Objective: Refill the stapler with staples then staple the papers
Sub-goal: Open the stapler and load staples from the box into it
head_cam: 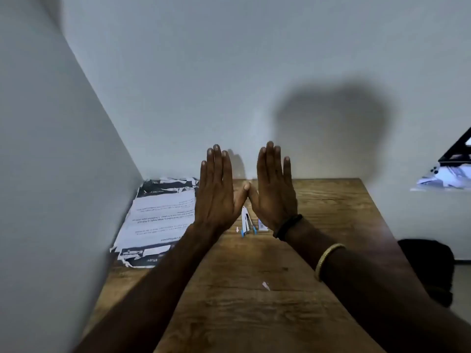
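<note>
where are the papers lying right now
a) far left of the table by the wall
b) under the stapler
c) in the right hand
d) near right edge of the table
a: the papers lie at the far left of the table beside the wall, apart from the stapler, while the left hand and right hand are held up flat and hold nothing.

Black wristband [288, 226], gold bangle [328, 261]

The table [229, 314] shows a brown wood-grain pattern. The stapler [245, 222] is white with blue parts. The papers [158, 217], at 9 o'clock of it, are white with black print and dark bands. At 3 o'clock, the wristband [288, 226] is black. At 4 o'clock, the bangle [327, 259] is gold.
</note>
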